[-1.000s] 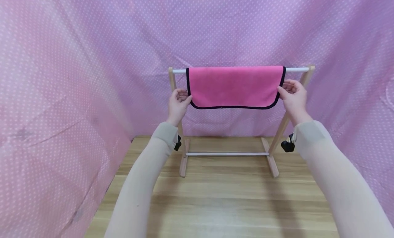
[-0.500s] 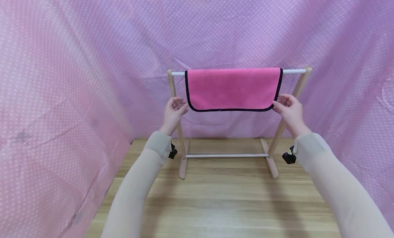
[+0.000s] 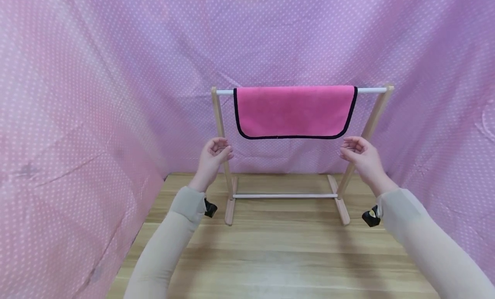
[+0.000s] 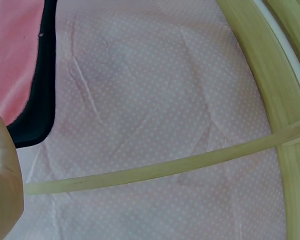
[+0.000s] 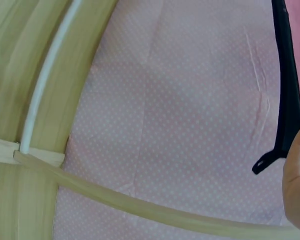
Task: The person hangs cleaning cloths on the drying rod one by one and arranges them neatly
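A pink cloth (image 3: pixel 295 112) with black edging hangs folded over the white top bar (image 3: pixel 372 90) of a wooden rack (image 3: pixel 375 118). Its front edge is level and lies smooth. Just below and outside its lower left corner is my left hand (image 3: pixel 210 161), fingers loosely bent with nothing in them. My right hand (image 3: pixel 363 159) is held the same way under the lower right corner, also holding nothing. The right wrist view shows a small black loop (image 5: pixel 264 162) at the cloth's corner, near the thumb. The left wrist view has the black edging (image 4: pixel 40 100) beside my fingers.
The rack stands on a wood-grain surface (image 3: pixel 278 247), with a white lower bar (image 3: pixel 285 196) joining its feet. Pink dotted fabric (image 3: pixel 116 97) encloses the back and both sides. Small black devices (image 3: pixel 210 208) are strapped at both wrists.
Both hands have let go of the cloth's side edges and moved down and slightly outward, toward me. The cloth stays hanging on the bar.
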A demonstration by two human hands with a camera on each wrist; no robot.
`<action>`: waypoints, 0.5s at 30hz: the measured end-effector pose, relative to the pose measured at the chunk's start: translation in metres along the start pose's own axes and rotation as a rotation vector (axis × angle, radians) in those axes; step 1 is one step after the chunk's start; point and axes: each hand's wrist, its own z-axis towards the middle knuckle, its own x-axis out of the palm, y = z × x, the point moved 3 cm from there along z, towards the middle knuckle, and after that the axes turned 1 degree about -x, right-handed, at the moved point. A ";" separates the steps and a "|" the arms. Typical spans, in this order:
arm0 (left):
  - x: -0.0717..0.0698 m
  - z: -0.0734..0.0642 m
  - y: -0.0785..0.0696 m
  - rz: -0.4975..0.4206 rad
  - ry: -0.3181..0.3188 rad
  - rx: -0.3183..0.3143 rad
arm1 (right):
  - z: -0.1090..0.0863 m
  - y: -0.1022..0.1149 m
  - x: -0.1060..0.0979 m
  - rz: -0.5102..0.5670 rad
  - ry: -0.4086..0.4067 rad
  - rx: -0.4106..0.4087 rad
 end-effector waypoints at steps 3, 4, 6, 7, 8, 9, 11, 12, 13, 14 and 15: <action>-0.003 -0.014 0.001 0.005 0.014 0.006 | -0.012 -0.002 0.003 -0.052 0.043 -0.026; -0.004 -0.019 0.001 0.016 0.017 0.012 | -0.016 -0.003 0.004 -0.075 0.056 -0.035; -0.007 -0.028 0.001 0.049 0.020 0.029 | -0.026 -0.004 0.005 -0.137 0.081 -0.052; -0.009 -0.032 0.002 0.069 0.020 0.036 | -0.031 -0.005 0.005 -0.167 0.095 -0.054; -0.011 -0.037 0.002 0.089 0.023 0.042 | -0.036 -0.006 0.006 -0.189 0.111 -0.057; -0.013 -0.041 0.003 0.106 0.025 0.045 | -0.041 -0.007 0.006 -0.229 0.126 -0.062; -0.018 -0.050 0.007 0.146 0.033 0.051 | -0.050 -0.007 0.005 -0.322 0.142 -0.058; -0.021 -0.055 0.009 0.163 0.038 0.049 | -0.055 -0.008 0.004 -0.358 0.147 -0.048; -0.024 -0.059 0.012 0.179 0.040 0.046 | -0.059 -0.007 0.003 -0.407 0.145 -0.040; -0.027 -0.064 0.014 0.198 0.043 0.045 | -0.063 -0.008 0.002 -0.459 0.141 -0.038; -0.029 -0.068 0.016 0.219 0.040 0.048 | -0.067 -0.008 0.001 -0.516 0.134 -0.033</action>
